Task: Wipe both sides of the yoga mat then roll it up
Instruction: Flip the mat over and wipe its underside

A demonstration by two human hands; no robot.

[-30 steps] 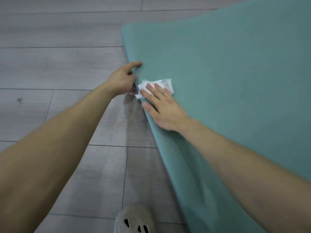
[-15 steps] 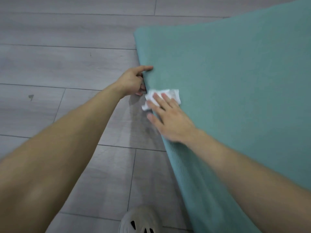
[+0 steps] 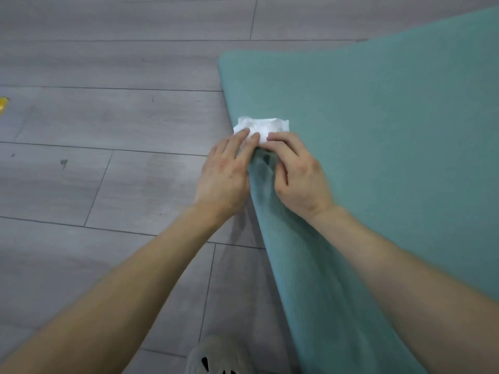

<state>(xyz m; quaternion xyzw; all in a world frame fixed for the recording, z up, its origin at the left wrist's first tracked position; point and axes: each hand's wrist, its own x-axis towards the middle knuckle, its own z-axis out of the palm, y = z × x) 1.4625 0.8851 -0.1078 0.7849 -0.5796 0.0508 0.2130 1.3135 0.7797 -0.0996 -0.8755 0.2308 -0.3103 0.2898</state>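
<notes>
Your left hand and right hand meet at the edge of the teal yoga mat. Your left fingers lie straight and the right ones curl. Both touch the crumpled white wipe lying just beyond them on the mat. Left of the fingers spreads grey plank floor; nearer you, a shoe.

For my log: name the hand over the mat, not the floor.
The right hand: it lies over the teal mat, fingertips on the white wipe. The left hand is over the grey floor, only fingertips reaching the wipe.
</notes>
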